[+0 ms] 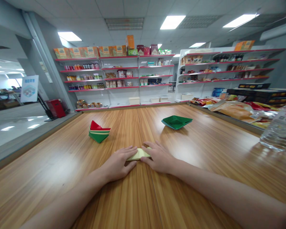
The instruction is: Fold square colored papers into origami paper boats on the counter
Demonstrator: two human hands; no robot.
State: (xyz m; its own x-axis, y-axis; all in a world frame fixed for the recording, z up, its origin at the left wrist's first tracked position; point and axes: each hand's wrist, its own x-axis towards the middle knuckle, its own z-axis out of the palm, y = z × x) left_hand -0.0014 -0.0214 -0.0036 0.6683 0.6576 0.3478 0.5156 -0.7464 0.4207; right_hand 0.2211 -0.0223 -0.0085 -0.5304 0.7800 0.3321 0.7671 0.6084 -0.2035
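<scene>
A pale yellow folded sheet of paper (139, 154) lies as a narrow strip on the wooden table, between my two hands. My left hand (120, 162) holds its left end, fingers laid over the top and thumb along the near edge. At the right end, my right hand (160, 156) does the same, its fingers partly covering the paper. Beyond my left hand sits a stack of folded paper shapes (99, 132), red on top, pale and green below. Further off to the right rests a green folded paper tray (176, 122) with a bluish-green layer under it.
A clear plastic bottle (280, 127) stands at the table's right side. Snack packets (238, 109) and dark boxes (267, 95) lie past the raised right edge. Stocked shelves (120, 79) line the back, and a sign board (29, 89) stands at the left.
</scene>
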